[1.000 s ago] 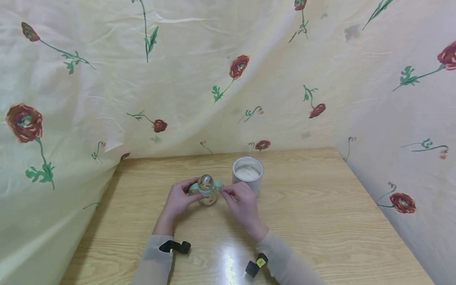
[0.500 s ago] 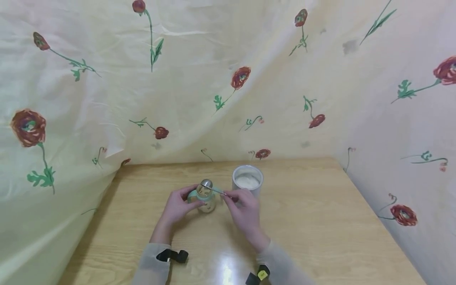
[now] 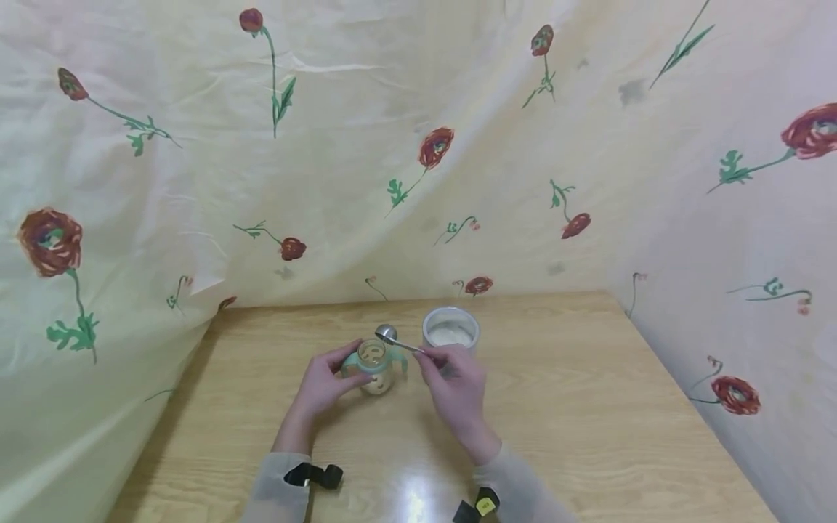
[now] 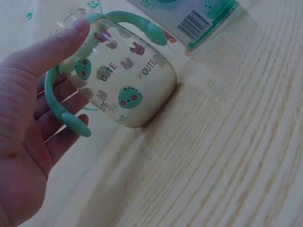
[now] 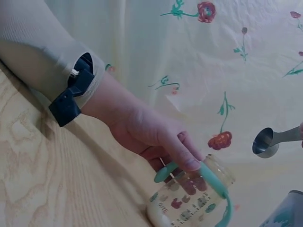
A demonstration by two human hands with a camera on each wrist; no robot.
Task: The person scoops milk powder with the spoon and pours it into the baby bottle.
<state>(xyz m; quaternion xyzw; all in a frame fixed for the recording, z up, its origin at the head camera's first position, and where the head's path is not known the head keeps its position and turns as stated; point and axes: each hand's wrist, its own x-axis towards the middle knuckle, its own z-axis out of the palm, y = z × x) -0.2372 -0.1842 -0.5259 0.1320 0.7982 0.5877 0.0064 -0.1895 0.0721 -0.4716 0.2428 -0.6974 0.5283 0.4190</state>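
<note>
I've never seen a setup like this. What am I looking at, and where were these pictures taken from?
No machine here: these are a person's own bare hands. The wide picture comes from a camera worn on the head; the two close ones come from cameras on the left and right wrists. The left hand grips a clear bottle with green handles. The right hand pinches a metal spoon, held apart from the bottle. Nearby on the wooden table stands a round tub with something white inside.
</note>
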